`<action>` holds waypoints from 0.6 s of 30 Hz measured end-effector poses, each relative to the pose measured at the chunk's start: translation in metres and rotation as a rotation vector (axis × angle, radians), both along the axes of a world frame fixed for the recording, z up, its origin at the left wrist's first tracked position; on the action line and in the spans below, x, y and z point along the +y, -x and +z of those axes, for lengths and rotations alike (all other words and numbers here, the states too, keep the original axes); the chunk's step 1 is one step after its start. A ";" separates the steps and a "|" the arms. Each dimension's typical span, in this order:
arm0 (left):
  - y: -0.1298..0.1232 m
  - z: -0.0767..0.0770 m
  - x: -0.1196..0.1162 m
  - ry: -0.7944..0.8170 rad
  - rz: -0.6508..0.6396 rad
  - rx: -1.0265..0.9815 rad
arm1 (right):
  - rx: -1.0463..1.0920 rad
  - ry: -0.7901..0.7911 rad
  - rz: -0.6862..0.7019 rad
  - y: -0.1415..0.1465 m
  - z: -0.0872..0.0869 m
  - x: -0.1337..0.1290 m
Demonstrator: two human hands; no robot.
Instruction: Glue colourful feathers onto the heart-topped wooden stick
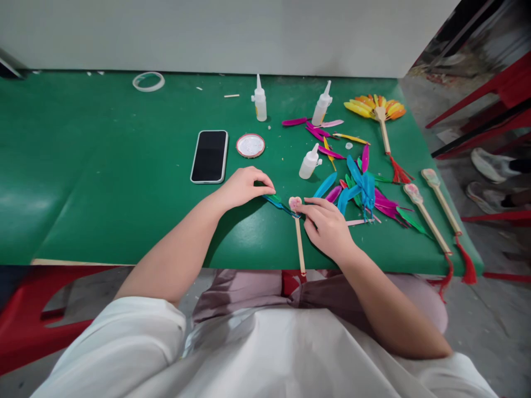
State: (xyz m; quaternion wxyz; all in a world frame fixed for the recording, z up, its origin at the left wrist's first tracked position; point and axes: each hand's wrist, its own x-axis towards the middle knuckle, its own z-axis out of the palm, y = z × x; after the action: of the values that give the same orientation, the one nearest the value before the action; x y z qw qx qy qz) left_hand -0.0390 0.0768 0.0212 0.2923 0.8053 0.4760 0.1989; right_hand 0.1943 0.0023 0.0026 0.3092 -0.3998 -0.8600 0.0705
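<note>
My left hand is closed in a pinch on a blue and green feather, whose thin quill reaches toward the head of a wooden fan handle. That handle lies upright in view at the table's near edge, its rounded top pinkish. At this top, my right hand has its fingertips pressed on the handle and the quill end; the exact contact is partly hidden. Just beyond the right hand lies a loose pile of blue, magenta and green feathers.
Three white glue bottles stand on the green table. A phone, a round lid and a tape roll lie left. A yellow-orange feather fan and two tasselled handles lie right. A wall borders the back.
</note>
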 end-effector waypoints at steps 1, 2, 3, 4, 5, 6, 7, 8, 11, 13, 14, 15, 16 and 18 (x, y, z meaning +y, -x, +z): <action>0.000 0.000 0.000 0.000 -0.003 0.000 | 0.000 -0.005 0.001 0.000 0.000 0.000; 0.000 0.000 0.000 0.001 -0.008 0.001 | -0.002 -0.010 0.004 0.000 0.000 0.000; -0.001 0.000 0.000 0.002 -0.012 0.002 | -0.004 -0.015 0.008 0.000 0.001 0.000; -0.001 0.000 -0.001 0.003 -0.017 0.003 | -0.007 -0.018 0.013 0.000 0.001 0.000; -0.001 0.000 -0.001 0.002 -0.019 0.002 | -0.012 -0.018 0.019 0.000 0.001 0.000; -0.001 0.000 -0.001 0.001 -0.020 0.003 | -0.017 -0.019 0.025 0.000 0.001 0.000; -0.002 0.000 -0.001 0.000 -0.021 0.004 | -0.024 -0.019 0.030 0.000 0.001 0.000; -0.002 0.000 -0.001 -0.001 -0.021 0.007 | -0.029 -0.022 0.034 0.000 0.001 0.000; -0.003 0.001 -0.002 -0.001 -0.026 0.015 | -0.042 -0.041 0.038 0.000 0.002 0.001; -0.004 0.002 -0.002 0.003 -0.034 0.019 | -0.050 -0.050 0.036 0.000 0.003 0.001; -0.004 0.002 -0.002 0.005 -0.036 0.020 | -0.056 -0.053 0.035 0.001 0.003 0.001; -0.004 0.002 -0.002 0.007 -0.038 0.020 | -0.065 -0.056 0.034 0.001 0.003 0.001; -0.005 0.002 -0.002 0.007 -0.037 0.017 | -0.076 -0.060 0.031 0.001 0.004 0.001; -0.005 0.002 -0.001 0.006 -0.030 -0.001 | -0.103 -0.071 0.014 0.002 0.004 0.000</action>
State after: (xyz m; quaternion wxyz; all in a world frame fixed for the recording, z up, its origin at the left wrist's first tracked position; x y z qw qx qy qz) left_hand -0.0338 0.0754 0.0233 0.2980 0.8114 0.4642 0.1935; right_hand 0.1926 0.0023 0.0063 0.2780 -0.3855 -0.8796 0.0213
